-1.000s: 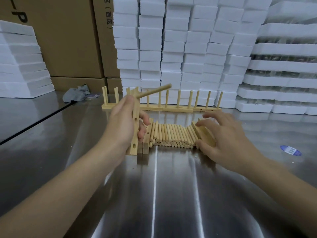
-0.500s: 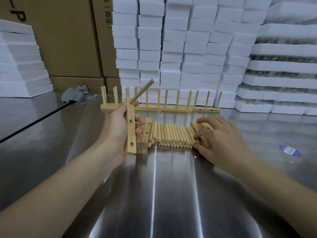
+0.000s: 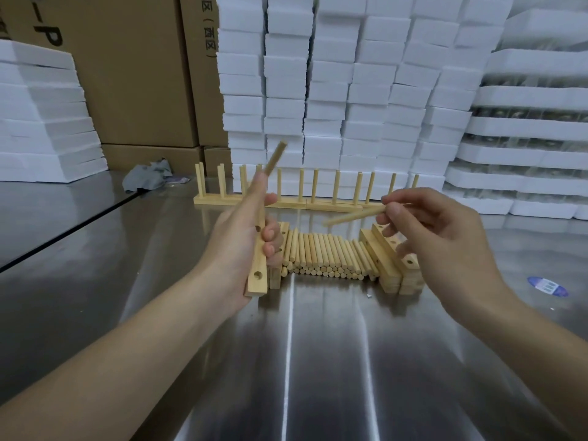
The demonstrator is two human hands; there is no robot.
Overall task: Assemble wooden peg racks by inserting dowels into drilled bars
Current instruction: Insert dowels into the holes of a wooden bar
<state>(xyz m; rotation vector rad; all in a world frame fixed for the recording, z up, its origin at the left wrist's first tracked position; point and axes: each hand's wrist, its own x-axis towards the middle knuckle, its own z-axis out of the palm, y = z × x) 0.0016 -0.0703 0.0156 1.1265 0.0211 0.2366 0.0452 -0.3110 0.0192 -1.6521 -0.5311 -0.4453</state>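
dowel (image 3: 353, 217) pinched in right fingers (image 3: 394, 213), drilled bar (image 3: 258, 265) gripped by left fingers (image 3: 271, 233).

The left hand (image 3: 235, 249) grips one drilled bar (image 3: 257, 276) and one tilted dowel (image 3: 275, 157); the right hand (image 3: 442, 240) pinches a second dowel (image 3: 353, 216). The loose dowels (image 3: 324, 253) number dozens, beyond exact counting. The finished racks (image 3: 216, 200) hold over a dozen upright pegs. There is one grey rag (image 3: 146, 178) and one blue sticker (image 3: 547, 285).

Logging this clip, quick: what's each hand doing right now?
Left hand: grips the drilled bar, with a raised dowel at its top end.
Right hand: pinches a loose dowel.
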